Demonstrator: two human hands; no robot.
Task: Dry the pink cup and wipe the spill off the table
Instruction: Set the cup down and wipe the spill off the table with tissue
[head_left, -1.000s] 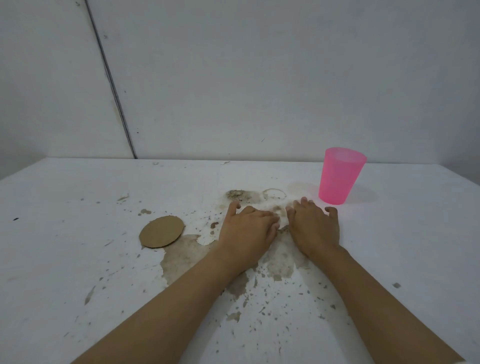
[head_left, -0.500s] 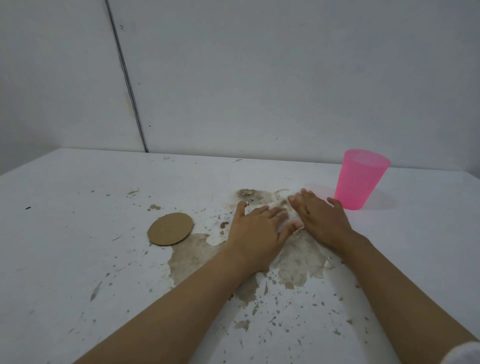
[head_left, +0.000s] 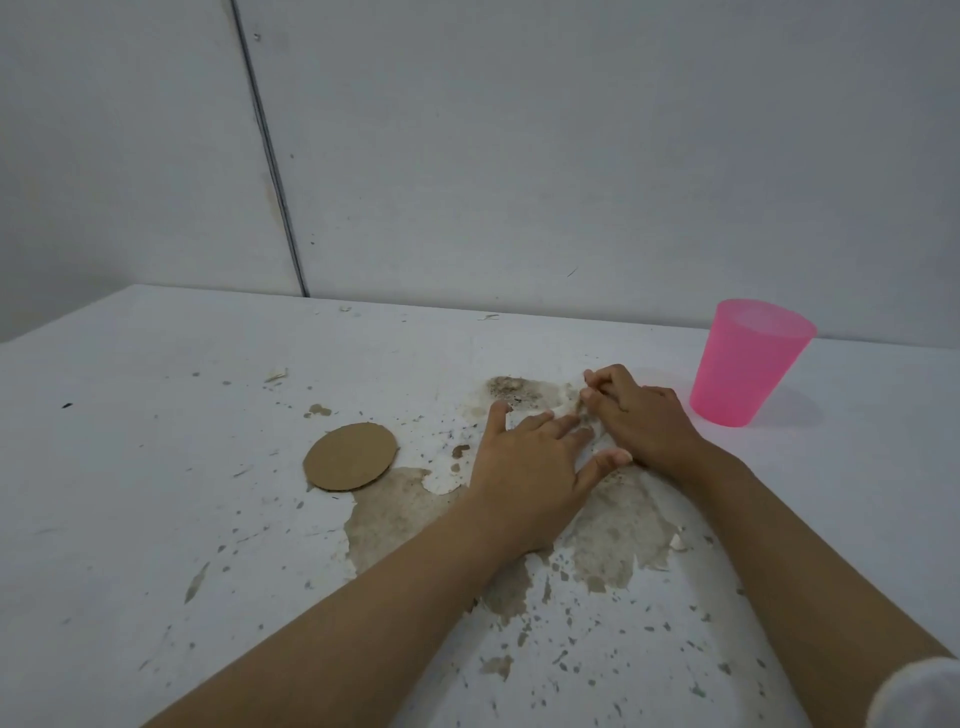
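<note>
We look down on a white table (head_left: 156, 441) set against a pale grey wall (head_left: 571, 156). A translucent pink plastic cup (head_left: 748, 364) stands upright at the far right of the table, near the wall. It is just beside the right hand (head_left: 641, 421) and does not touch it. The right hand's fingers are curled, pinching a small white crumpled wad (head_left: 569, 408); we cannot tell whether it is paper or cloth. The left hand (head_left: 530, 473) lies flat on the table just to the left, with its fingers straight and spread and their tips at the wad. A dark speckled smear (head_left: 506, 387) marks the table just beyond those fingertips. Tan blotchy patches (head_left: 400, 519) spread under both forearms. A round brown cardboard disc (head_left: 350, 457) lies flat to the left of the left hand. The edge of a white sleeve (head_left: 919, 696) shows at lower right.
</note>
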